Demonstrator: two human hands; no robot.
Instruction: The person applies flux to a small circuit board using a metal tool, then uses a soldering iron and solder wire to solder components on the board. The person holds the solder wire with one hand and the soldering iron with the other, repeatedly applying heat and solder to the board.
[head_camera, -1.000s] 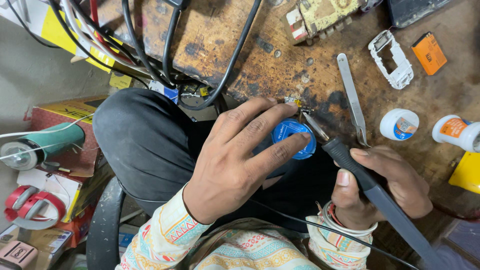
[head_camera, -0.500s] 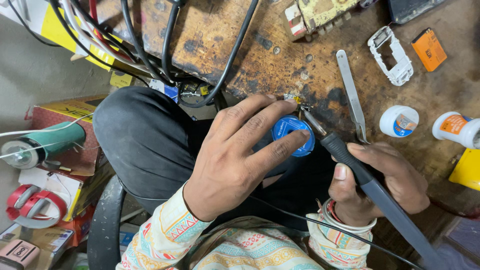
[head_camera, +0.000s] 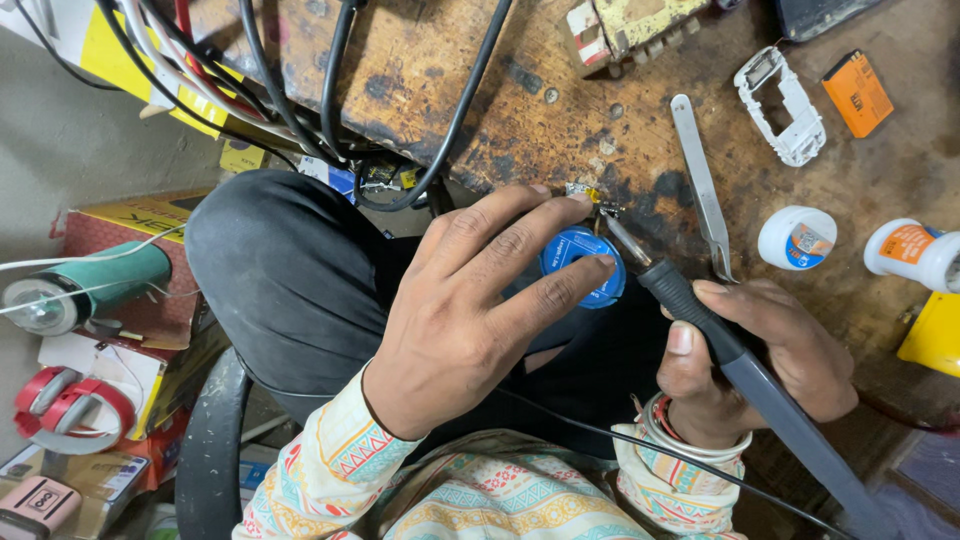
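The right hand (head_camera: 760, 360) gripped a soldering iron (head_camera: 700, 325) lying diagonally, tip pointing to the upper left at a small part (head_camera: 590, 197) at centre frame. The left hand (head_camera: 470, 310) pinched a blue round tin (head_camera: 582, 265). An orange rectangular pack (head_camera: 858, 93) lay on the worktop (head_camera: 500, 110) at upper right.

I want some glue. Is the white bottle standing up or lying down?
Lying down. The white bottle rests on its side on the workbench, orange label showing.
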